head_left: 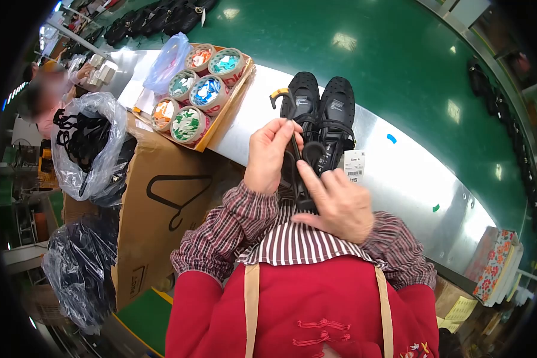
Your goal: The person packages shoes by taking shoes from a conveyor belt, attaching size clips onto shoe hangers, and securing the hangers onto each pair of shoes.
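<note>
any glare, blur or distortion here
Head view: glare on the metal table, light patches on the green surface; head view: fisheye curves the edges, corners black; head view: a person's head at left blurred, black shoes fairly sharp.

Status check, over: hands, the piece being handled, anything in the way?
Left hand pinching black hanger just below its hook. Right hand at it, index finger extended, grip unclear. Black shoes on table alongside, hook overlapping one in view.
</note>
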`<state>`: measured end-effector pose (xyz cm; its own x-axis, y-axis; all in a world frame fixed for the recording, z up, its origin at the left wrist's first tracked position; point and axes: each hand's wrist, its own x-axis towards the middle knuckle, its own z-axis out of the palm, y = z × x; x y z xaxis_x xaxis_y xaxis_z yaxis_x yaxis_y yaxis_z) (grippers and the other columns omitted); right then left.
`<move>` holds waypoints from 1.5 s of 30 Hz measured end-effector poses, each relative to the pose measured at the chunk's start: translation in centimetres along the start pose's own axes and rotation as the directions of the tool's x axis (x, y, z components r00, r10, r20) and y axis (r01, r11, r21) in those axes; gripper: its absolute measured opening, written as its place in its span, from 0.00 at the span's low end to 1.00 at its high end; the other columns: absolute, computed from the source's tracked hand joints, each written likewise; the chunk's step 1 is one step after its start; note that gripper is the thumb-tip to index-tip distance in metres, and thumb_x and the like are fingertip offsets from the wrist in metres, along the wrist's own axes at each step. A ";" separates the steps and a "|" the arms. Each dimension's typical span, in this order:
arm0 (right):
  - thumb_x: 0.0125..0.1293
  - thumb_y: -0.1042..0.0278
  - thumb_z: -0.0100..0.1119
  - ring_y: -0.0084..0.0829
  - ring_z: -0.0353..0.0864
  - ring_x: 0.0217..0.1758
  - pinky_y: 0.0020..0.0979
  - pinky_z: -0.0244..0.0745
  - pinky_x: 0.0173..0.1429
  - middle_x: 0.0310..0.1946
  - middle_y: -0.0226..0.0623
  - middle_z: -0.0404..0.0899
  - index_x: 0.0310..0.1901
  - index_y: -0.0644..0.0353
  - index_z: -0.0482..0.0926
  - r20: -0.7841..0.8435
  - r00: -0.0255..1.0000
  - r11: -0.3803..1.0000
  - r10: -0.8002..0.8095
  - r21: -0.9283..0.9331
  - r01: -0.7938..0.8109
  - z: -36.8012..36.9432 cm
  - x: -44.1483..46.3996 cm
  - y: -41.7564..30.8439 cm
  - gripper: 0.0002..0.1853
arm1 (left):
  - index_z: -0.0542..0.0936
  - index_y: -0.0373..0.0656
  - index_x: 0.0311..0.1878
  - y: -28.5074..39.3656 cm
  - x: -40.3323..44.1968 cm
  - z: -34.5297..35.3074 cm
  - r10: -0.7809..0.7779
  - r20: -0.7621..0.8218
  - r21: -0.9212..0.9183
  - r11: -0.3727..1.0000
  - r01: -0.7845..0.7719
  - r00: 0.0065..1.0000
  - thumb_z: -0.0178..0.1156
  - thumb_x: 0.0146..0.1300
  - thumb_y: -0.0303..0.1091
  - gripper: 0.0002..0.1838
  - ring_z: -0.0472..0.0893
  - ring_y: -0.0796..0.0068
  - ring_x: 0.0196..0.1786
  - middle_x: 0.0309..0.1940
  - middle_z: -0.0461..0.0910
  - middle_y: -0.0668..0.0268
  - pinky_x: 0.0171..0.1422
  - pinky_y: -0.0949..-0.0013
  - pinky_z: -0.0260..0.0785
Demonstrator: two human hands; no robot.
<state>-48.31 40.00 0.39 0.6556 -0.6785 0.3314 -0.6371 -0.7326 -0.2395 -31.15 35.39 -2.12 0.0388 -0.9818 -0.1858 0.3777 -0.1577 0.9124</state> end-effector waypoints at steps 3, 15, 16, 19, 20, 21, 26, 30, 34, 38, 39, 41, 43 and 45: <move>0.50 0.51 0.69 0.26 0.70 0.30 0.24 0.68 0.26 0.25 0.30 0.65 0.63 0.65 0.70 -0.123 0.992 0.986 0.008 -0.163 -0.029 2.7 0.4 -0.2 0.40 | 0.79 0.36 0.39 0.1 1.6 0.2 0.038 -0.016 -0.045 0.998 -0.039 0.999 0.53 0.72 0.34 0.11 0.76 0.82 0.30 0.27 0.79 0.69 0.38 0.79 0.69; 0.63 0.62 0.58 0.41 0.82 0.29 0.37 0.75 0.33 0.28 0.45 0.82 0.52 0.62 0.77 -0.262 0.877 0.903 0.403 0.267 -0.336 2.4 3.4 8.0 0.19 | 0.76 0.39 0.52 -1.1 -4.2 -1.6 0.069 0.685 0.728 -0.050 -0.683 0.725 0.61 0.55 0.25 0.19 0.76 0.65 0.38 0.33 0.73 0.63 0.38 0.66 0.73; 0.62 0.61 0.59 0.40 0.82 0.28 0.38 0.74 0.31 0.27 0.44 0.81 0.51 0.62 0.78 -0.180 0.916 0.931 0.359 0.141 -0.337 1.7 3.7 7.6 0.19 | 0.76 0.39 0.52 -1.3 -3.9 -1.6 0.068 0.683 0.731 -0.047 -0.681 0.728 0.61 0.55 0.25 0.19 0.76 0.65 0.38 0.33 0.73 0.63 0.38 0.66 0.73; 0.60 0.58 0.60 0.40 0.80 0.25 0.40 0.73 0.29 0.20 0.41 0.78 0.43 0.63 0.78 -0.073 0.961 0.963 0.268 0.020 -0.268 1.2 5.1 7.0 0.16 | 0.76 0.38 0.42 -1.4 -2.0 -1.5 0.131 0.790 0.597 0.064 -0.800 0.600 0.56 0.53 0.25 0.11 0.73 0.68 0.35 0.29 0.70 0.66 0.37 0.66 0.71; 0.60 0.59 0.60 0.40 0.80 0.24 0.39 0.73 0.29 0.21 0.41 0.79 0.44 0.62 0.78 0.034 0.966 0.966 0.257 -0.010 -0.257 1.2 5.8 7.0 0.17 | 0.75 0.39 0.39 -1.4 -1.5 -1.5 0.111 0.824 0.547 0.101 -0.831 0.556 0.56 0.52 0.25 0.10 0.74 0.67 0.36 0.29 0.70 0.65 0.38 0.67 0.71; 0.60 0.59 0.60 0.41 0.80 0.24 0.38 0.73 0.29 0.21 0.41 0.79 0.46 0.62 0.79 0.141 0.959 0.969 0.245 -0.039 -0.242 1.2 6.5 7.1 0.17 | 0.74 0.39 0.37 -1.4 -1.0 -1.6 0.093 0.856 0.495 0.139 -0.858 0.509 0.56 0.52 0.25 0.08 0.74 0.67 0.36 0.29 0.71 0.65 0.39 0.67 0.71; 0.61 0.57 0.59 0.41 0.81 0.26 0.40 0.74 0.30 0.21 0.42 0.80 0.43 0.62 0.79 0.120 0.963 0.966 0.243 -0.120 -0.229 3.0 8.0 7.7 0.16 | 0.74 0.39 0.36 -0.9 -0.4 -2.0 0.051 0.880 0.459 0.161 -0.874 0.472 0.56 0.53 0.25 0.07 0.75 0.67 0.38 0.29 0.72 0.64 0.41 0.67 0.72; 0.62 0.56 0.58 0.43 0.81 0.25 0.41 0.74 0.31 0.20 0.43 0.79 0.38 0.62 0.78 0.053 0.969 0.968 0.241 -0.078 -0.236 3.3 8.9 8.8 0.15 | 0.74 0.39 0.36 -1.2 -0.5 -1.9 0.061 0.880 0.459 0.145 -0.877 0.471 0.56 0.53 0.26 0.06 0.75 0.67 0.38 0.29 0.72 0.64 0.41 0.67 0.72; 0.62 0.55 0.58 0.44 0.81 0.25 0.43 0.74 0.31 0.19 0.44 0.79 0.35 0.61 0.78 0.098 0.975 0.980 0.201 -0.035 -0.198 2.3 8.6 8.9 0.15 | 0.73 0.39 0.38 -0.9 -0.3 -1.8 0.002 0.884 0.462 0.143 -0.875 0.467 0.56 0.53 0.24 0.08 0.75 0.65 0.39 0.31 0.71 0.63 0.41 0.66 0.72; 0.61 0.56 0.58 0.43 0.81 0.24 0.42 0.73 0.30 0.19 0.43 0.78 0.36 0.61 0.78 0.145 0.986 0.993 0.085 -0.094 -0.072 1.6 8.1 7.8 0.14 | 0.75 0.40 0.36 -1.2 -0.3 -1.3 -0.008 0.914 0.405 0.118 -0.907 0.407 0.55 0.55 0.29 0.06 0.75 0.67 0.40 0.30 0.72 0.64 0.42 0.67 0.72; 0.61 0.56 0.58 0.42 0.81 0.24 0.41 0.73 0.30 0.19 0.43 0.78 0.36 0.60 0.78 0.177 0.983 0.995 0.055 -0.092 -0.039 1.2 8.3 7.6 0.14 | 0.75 0.40 0.36 -1.1 -0.2 -1.2 -0.008 0.914 0.404 0.119 -0.907 0.406 0.55 0.55 0.29 0.06 0.75 0.67 0.40 0.30 0.72 0.64 0.42 0.67 0.72; 0.61 0.56 0.59 0.42 0.81 0.25 0.41 0.73 0.31 0.18 0.42 0.78 0.35 0.60 0.78 0.225 0.970 0.992 0.095 -0.102 -0.073 1.2 8.6 7.4 0.14 | 0.74 0.39 0.39 -0.8 -0.1 -0.9 -0.067 0.912 0.409 0.113 -0.905 0.404 0.57 0.52 0.26 0.10 0.75 0.66 0.39 0.31 0.72 0.64 0.43 0.67 0.73; 0.61 0.58 0.61 0.41 0.81 0.28 0.40 0.73 0.31 0.20 0.40 0.78 0.40 0.59 0.77 0.252 0.959 0.988 0.127 -0.120 -0.100 1.5 8.9 7.6 0.14 | 0.74 0.39 0.38 -0.8 -0.1 -1.0 -0.055 0.915 0.404 0.115 -0.907 0.401 0.57 0.52 0.26 0.09 0.75 0.66 0.39 0.31 0.72 0.64 0.42 0.67 0.72; 0.62 0.57 0.60 0.41 0.81 0.30 0.40 0.73 0.32 0.23 0.41 0.78 0.41 0.59 0.76 0.120 0.980 0.973 0.158 -0.188 -0.134 3.6 8.7 9.0 0.14 | 0.74 0.40 0.38 -0.8 -0.3 -1.1 -0.045 0.917 0.399 0.119 -0.909 0.397 0.57 0.52 0.25 0.09 0.75 0.66 0.39 0.30 0.71 0.64 0.42 0.67 0.72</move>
<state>-46.94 27.32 -2.15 0.5901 -0.7875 0.1776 -0.7841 -0.6115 -0.1063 -30.47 35.93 -3.23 -0.8498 -0.4791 0.2198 -0.3596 0.8318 0.4229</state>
